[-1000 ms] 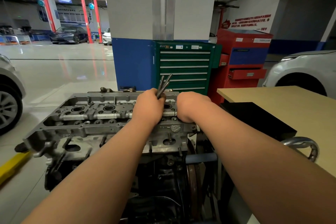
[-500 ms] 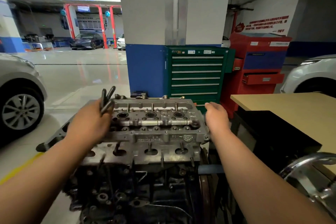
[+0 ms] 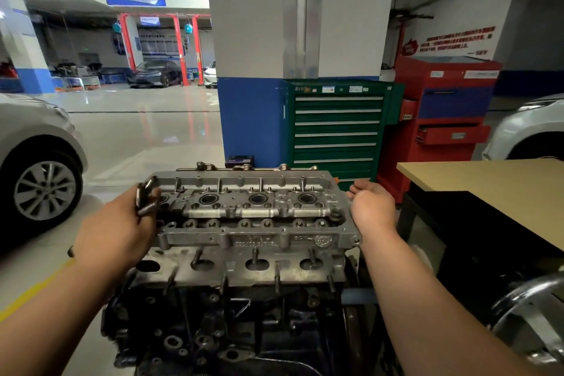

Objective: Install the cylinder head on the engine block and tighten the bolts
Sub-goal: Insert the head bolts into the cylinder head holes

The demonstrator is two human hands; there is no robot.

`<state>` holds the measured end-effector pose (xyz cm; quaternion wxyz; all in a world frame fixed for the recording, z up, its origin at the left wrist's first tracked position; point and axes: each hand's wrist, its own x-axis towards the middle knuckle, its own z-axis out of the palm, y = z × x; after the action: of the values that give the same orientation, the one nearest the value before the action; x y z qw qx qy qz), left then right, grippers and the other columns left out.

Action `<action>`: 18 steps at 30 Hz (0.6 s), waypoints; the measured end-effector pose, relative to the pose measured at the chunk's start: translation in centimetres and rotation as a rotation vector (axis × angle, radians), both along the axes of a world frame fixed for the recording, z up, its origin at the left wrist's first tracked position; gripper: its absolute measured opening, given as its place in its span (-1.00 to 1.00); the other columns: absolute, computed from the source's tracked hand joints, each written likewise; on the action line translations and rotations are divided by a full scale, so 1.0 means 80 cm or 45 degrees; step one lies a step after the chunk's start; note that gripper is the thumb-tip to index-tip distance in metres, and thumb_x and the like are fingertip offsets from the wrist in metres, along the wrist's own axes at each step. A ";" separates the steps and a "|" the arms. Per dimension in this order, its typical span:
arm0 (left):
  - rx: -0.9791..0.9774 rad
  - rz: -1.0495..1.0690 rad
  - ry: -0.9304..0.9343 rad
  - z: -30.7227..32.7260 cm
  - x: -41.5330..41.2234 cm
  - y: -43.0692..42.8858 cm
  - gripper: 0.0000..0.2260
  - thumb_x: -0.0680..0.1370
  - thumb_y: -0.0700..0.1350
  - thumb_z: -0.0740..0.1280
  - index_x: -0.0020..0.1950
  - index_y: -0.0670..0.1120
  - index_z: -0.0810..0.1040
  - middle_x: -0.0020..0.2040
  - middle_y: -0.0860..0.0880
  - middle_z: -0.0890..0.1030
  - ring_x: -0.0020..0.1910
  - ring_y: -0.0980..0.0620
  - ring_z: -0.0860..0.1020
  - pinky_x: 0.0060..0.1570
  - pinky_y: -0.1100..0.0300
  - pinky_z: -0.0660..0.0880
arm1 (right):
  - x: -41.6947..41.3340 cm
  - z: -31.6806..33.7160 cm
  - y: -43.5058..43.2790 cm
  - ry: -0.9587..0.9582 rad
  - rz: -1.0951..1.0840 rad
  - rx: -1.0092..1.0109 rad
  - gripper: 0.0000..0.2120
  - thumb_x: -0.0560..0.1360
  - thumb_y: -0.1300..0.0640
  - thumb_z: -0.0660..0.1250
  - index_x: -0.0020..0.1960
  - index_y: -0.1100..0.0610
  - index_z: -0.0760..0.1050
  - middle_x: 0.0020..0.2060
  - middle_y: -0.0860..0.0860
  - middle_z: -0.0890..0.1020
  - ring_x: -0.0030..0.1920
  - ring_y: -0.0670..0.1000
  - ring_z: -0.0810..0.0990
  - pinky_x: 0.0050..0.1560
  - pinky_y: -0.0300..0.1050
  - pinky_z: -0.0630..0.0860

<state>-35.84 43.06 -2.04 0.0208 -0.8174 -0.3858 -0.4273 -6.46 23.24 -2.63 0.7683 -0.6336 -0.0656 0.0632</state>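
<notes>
The cylinder head (image 3: 253,217) sits on the engine block (image 3: 232,330), so the step in hand looks like fitting the bolts (image 3: 145,200). The left grip (image 3: 119,232) clasps a bundle of them at the head's left end. The right grip (image 3: 370,207), fingers loosely spread and holding nothing, is just beside its far right corner. Next, one bolt likely needs drawing out and dropping into a hole.
</notes>
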 end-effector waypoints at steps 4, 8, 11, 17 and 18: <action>0.045 -0.044 0.011 0.000 -0.001 0.000 -0.77 0.61 0.08 0.13 -0.24 0.10 0.27 -0.34 -0.20 0.57 -0.44 -0.16 0.39 -0.44 0.17 0.20 | 0.000 0.007 0.000 -0.080 0.007 -0.133 -0.68 0.49 0.42 0.14 -0.18 0.04 0.48 -0.09 0.05 0.58 0.00 0.10 0.56 0.08 -0.01 0.51; 0.075 -0.026 0.003 -0.002 -0.006 -0.001 -0.75 0.60 0.01 0.21 -0.24 0.14 0.22 -0.40 -0.15 0.53 -0.48 -0.11 0.32 -0.45 0.20 0.19 | -0.002 0.013 -0.004 -0.089 -0.017 -0.234 -0.69 0.49 0.41 0.12 -0.21 0.05 0.46 -0.16 0.02 0.57 -0.01 0.12 0.58 0.04 -0.01 0.51; 0.025 -0.011 0.010 0.002 -0.004 0.002 -0.77 0.61 0.06 0.17 -0.23 0.14 0.23 -0.44 -0.03 0.40 -0.44 -0.11 0.31 -0.43 0.16 0.23 | -0.010 0.013 -0.006 -0.110 -0.005 -0.267 -0.69 0.50 0.39 0.11 -0.21 0.04 0.47 -0.13 0.03 0.58 0.01 0.12 0.57 0.09 0.00 0.50; -0.017 0.012 0.050 0.003 -0.004 0.000 -0.77 0.58 0.00 0.22 -0.21 0.16 0.22 -0.45 0.14 0.20 -0.47 -0.09 0.30 -0.46 0.20 0.15 | -0.018 0.026 -0.016 -0.227 0.082 -0.539 -0.73 0.58 0.30 0.12 0.20 0.20 0.49 0.18 0.15 0.56 0.08 0.10 0.50 -0.02 -0.17 0.33; -0.030 0.010 0.059 0.004 -0.004 -0.001 -0.76 0.57 -0.03 0.23 -0.21 0.16 0.22 -0.45 0.16 0.18 -0.46 -0.06 0.26 -0.46 0.21 0.13 | -0.019 0.030 -0.021 -0.329 0.102 -0.701 -0.71 0.59 0.24 0.14 0.28 0.21 0.45 0.23 0.15 0.53 0.15 0.13 0.49 0.02 -0.18 0.32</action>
<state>-36.14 42.97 -1.68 0.0218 -0.8258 -0.3935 -0.4034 -8.01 21.53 -0.24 0.5498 -0.8177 -0.1682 0.0276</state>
